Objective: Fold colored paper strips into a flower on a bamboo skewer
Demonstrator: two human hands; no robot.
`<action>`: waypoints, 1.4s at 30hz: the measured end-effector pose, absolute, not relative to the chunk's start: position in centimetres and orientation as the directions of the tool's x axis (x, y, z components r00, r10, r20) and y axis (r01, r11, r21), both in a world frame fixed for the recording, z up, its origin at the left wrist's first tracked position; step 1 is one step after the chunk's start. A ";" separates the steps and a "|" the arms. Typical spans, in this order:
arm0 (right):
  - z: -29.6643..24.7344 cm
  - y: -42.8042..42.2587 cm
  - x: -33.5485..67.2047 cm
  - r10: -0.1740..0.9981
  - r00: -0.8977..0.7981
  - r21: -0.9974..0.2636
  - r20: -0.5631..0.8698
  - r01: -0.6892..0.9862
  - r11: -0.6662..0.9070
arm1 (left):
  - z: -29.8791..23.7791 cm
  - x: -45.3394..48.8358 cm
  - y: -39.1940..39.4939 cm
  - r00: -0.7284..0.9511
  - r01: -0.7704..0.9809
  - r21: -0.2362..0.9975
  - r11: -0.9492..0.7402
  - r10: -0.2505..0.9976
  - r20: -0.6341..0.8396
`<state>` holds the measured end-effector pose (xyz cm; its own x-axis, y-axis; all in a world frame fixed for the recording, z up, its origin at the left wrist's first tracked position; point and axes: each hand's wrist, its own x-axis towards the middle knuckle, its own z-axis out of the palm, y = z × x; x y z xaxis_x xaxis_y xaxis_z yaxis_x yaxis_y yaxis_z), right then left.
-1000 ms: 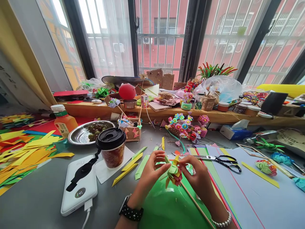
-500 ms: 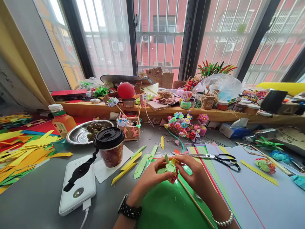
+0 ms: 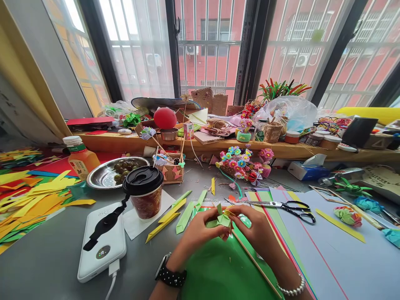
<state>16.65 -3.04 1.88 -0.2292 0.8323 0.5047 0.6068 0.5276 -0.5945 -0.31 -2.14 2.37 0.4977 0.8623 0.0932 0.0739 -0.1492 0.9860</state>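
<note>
Both hands hold a folded paper flower [image 3: 223, 219] with light green, yellow and pinkish-red parts. My left hand [image 3: 204, 227] pinches its green folds from the left, thumb across the front. On the other side, my right hand [image 3: 251, 223] is closed with its fingertips at the yellow part. Fingers cover much of the flower's back and underside. A thin wooden stick [image 3: 254, 262] slants from just under the flower towards the lower right, over a shiny green sheet [image 3: 209, 271]. Whether the stick joins the flower I cannot tell.
Folded green strips [image 3: 185, 217] and yellow strips [image 3: 168, 223] lie left of the hands. Scissors [image 3: 290, 207] rest on paper sheets [image 3: 325, 250] at right. A lidded cup [image 3: 145, 200] and a white power bank [image 3: 101, 241] stand left. Flowers [image 3: 239, 164] lie behind.
The flower is turned slightly between my fingers, and less of its pinkish-red underside shows. Both hands stay in almost the same place.
</note>
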 end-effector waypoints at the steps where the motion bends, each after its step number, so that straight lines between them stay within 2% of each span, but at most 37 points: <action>1: 1.8 -3.1 16.6 0.830 -0.230 -0.590 0.508 0.609 0.530 | 2.4 -0.3 -2.1 0.491 0.078 0.985 -0.153 0.866 0.095; 5: 1.7 -3.1 16.5 0.824 -0.221 -0.585 0.522 0.610 0.534 | 2.5 -0.2 -2.1 0.468 0.093 0.980 -0.175 0.877 0.112; 13: 2.0 -2.9 16.9 0.859 -0.288 -0.662 0.423 0.549 0.510 | 2.4 -0.1 -2.2 0.495 0.151 0.964 -0.218 0.861 0.117; 22: 1.8 -2.9 16.6 0.876 -0.280 -0.617 0.393 0.626 0.477 | 2.0 -0.1 -2.1 0.485 0.192 0.960 -0.204 0.870 0.088; 32: 2.0 -3.2 16.1 0.858 -0.265 -0.569 0.439 0.657 0.494 | 2.3 0.0 -2.3 0.475 0.175 0.968 -0.181 0.877 0.078; 42: 2.0 -3.0 16.5 0.881 -0.286 -0.693 0.378 0.543 0.474 | 2.2 -0.1 -2.3 0.492 0.186 0.968 -0.171 0.869 0.059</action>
